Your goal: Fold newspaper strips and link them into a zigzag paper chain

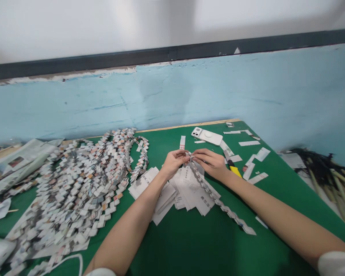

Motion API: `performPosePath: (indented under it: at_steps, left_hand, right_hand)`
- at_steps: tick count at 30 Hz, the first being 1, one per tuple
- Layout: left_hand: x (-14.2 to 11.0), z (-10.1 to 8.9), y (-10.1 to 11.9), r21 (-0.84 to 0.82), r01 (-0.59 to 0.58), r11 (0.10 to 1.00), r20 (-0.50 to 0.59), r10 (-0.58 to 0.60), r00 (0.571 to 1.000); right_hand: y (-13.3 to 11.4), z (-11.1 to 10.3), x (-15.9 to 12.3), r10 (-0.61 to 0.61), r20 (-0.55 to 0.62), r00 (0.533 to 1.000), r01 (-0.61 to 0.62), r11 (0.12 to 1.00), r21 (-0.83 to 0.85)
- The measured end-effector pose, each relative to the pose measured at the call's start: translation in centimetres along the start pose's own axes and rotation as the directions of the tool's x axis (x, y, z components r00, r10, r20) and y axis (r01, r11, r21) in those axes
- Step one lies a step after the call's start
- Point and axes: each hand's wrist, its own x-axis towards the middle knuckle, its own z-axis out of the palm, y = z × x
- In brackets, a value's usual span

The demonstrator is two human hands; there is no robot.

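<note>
A folded paper chain runs from my fingertips down and to the right across the green table. Its upper end is pinched by my left hand and by my right hand, which meet there almost fingertip to fingertip. Under and beside the hands lie fanned stacks of printed paper pieces. Just beyond my left fingers a narrow paper strip with red marks lies on the table. Close to my right wrist is a yellow-handled cutter, partly covered by the forearm.
A large heap of folded paper chains covers the table's left side, with newspapers behind it. A white phone lies at the back. Paper scraps are scattered right. Thin sticks stand beyond the right edge; a blue wall borders the back.
</note>
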Motion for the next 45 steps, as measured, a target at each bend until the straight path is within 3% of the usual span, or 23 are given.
performPosePath:
  at_steps: [6,17,22,25,29,33,36,40,45]
  left_hand:
    - [0.1,-0.2,-0.2,0.027,-0.02,0.999,0.023,0.019,1.0]
    - [0.2,0.0,-0.1,0.025,-0.058,0.998,0.0,0.058,0.998]
    - [0.2,-0.1,-0.3,0.062,-0.053,0.997,-0.003,0.054,0.999]
    - [0.1,-0.1,-0.3,0.085,-0.05,0.995,0.004,0.05,0.999]
    - [0.2,-0.2,-0.5,0.075,-0.058,0.995,0.001,0.058,0.998]
    - [0.4,-0.2,-0.5,0.025,-0.046,0.999,-0.038,0.046,0.998]
    - [0.4,-0.1,-0.3,-0.034,0.006,0.999,-0.042,-0.007,0.999]
    - [0.4,0.1,0.2,-0.076,0.049,0.996,-0.054,-0.053,0.997]
    - [0.4,0.1,0.2,-0.094,0.076,0.993,-0.063,-0.082,0.995]
  right_hand:
    - [-0.1,0.2,0.0,0.008,-0.049,0.999,-0.009,1.0,-0.006]
    - [0.0,-0.1,0.4,0.036,0.003,0.999,-0.036,0.999,0.019]
    - [0.1,-0.2,0.8,0.152,0.056,0.987,-0.158,0.977,0.145]
    - [0.2,-0.2,0.9,0.313,0.093,0.945,-0.326,0.919,0.22]
    - [0.7,0.1,0.8,0.495,0.169,0.852,-0.522,0.776,0.353]
    - [1.3,0.7,0.7,0.607,0.221,0.763,-0.624,0.604,0.496]
    - [1.6,0.9,0.8,0.649,0.251,0.719,-0.669,0.545,0.506]
    - [1.3,0.7,0.9,0.66,0.224,0.717,-0.682,0.598,0.422]
    - [0.4,0.6,0.8,0.596,0.169,0.785,-0.616,0.721,0.316]
